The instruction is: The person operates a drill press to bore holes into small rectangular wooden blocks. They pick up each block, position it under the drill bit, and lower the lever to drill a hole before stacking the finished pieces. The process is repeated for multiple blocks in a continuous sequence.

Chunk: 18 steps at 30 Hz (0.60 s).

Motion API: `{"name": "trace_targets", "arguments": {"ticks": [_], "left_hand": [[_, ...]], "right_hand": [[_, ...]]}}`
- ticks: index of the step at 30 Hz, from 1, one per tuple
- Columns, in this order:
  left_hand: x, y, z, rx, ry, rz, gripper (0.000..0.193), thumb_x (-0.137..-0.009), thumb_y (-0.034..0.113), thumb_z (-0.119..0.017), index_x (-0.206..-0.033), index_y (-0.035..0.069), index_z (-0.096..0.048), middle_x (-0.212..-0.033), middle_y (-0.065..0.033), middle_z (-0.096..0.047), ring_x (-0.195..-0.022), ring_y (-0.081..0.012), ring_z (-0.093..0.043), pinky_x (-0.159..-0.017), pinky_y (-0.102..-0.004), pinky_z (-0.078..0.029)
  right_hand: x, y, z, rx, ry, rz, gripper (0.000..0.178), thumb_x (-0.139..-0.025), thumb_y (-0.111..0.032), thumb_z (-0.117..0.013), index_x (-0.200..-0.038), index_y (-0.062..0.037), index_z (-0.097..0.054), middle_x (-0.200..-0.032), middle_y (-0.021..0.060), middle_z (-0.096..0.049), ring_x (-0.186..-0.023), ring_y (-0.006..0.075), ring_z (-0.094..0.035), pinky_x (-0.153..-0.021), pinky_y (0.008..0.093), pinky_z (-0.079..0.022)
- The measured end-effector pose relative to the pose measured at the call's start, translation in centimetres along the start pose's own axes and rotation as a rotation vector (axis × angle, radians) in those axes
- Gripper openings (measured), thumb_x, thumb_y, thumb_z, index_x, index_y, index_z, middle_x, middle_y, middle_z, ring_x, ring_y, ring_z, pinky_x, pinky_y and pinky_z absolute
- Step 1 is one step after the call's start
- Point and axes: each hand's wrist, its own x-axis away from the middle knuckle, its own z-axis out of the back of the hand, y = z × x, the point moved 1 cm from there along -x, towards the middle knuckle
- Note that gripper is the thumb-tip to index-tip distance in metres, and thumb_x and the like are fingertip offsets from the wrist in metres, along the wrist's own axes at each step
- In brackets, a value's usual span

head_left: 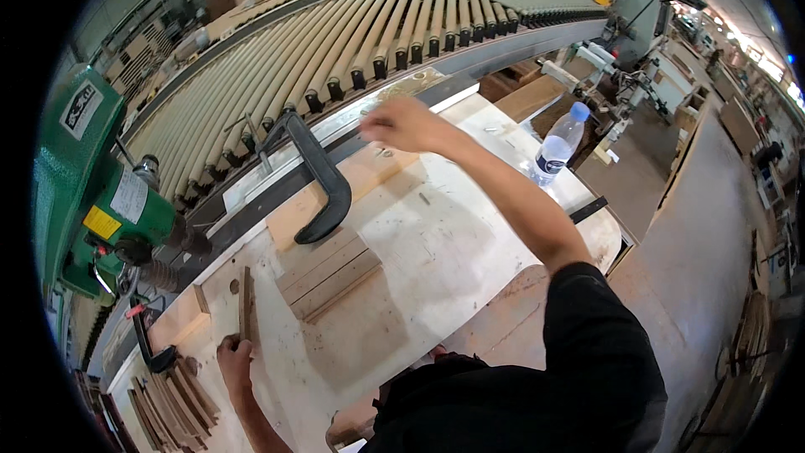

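My left hand [235,358] grips the near end of a narrow wooden strip [245,302] on the white work table [453,235]. Over the table's far edge is my right hand [397,124], its fingers curled together; whatever they may hold is hidden. Tiny dark bits [383,152] lie on a pale board just below it. Between my hands, several wooden strips lie side by side as a block [329,273]. A black C-clamp [329,189] sits on the pale board beyond the block. More loose wooden strips [172,407] are fanned out at the lower left.
A green drilling machine [126,201] stands at the left, above a second clamp [155,352] on a small board. Behind the table runs a roller conveyor [335,50]. A water bottle [560,144] with a blue cap stands at the table's right.
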Motion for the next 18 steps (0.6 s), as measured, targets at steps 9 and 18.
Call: {"name": "trace_targets", "arguments": {"ticks": [9,18], "left_hand": [[13.3,1.1,-2.8,1.25,-0.1,0.09,0.046,-0.077,0.0,-0.07,-0.12,-0.002,-0.054,-0.096,-0.0111,-0.064,-0.082,-0.0207,-0.065,-0.063,-0.0254,-0.056],[15.5,12.3,-12.3,1.207,-0.629,0.16,0.03,-0.08,0.0,-0.061,-0.11,-0.004,-0.057,-0.097,-0.017,-0.066,-0.08,-0.0276,-0.068,-0.073,-0.0391,-0.057]], "right_hand": [[14.9,9.3,-2.1,0.18,0.178,-0.542,0.013,-0.079,-0.014,-0.067,-0.088,-0.0058,-0.07,-0.091,0.0139,-0.069,-0.088,0.0301,-0.066,-0.076,0.0399,-0.053],[12.4,14.4,-2.6,0.546,-0.08,-0.538,0.02,-0.081,-0.016,-0.065,-0.099,-0.0075,-0.067,-0.095,0.0157,-0.067,-0.086,0.0354,-0.065,-0.077,0.0445,-0.052]]}}
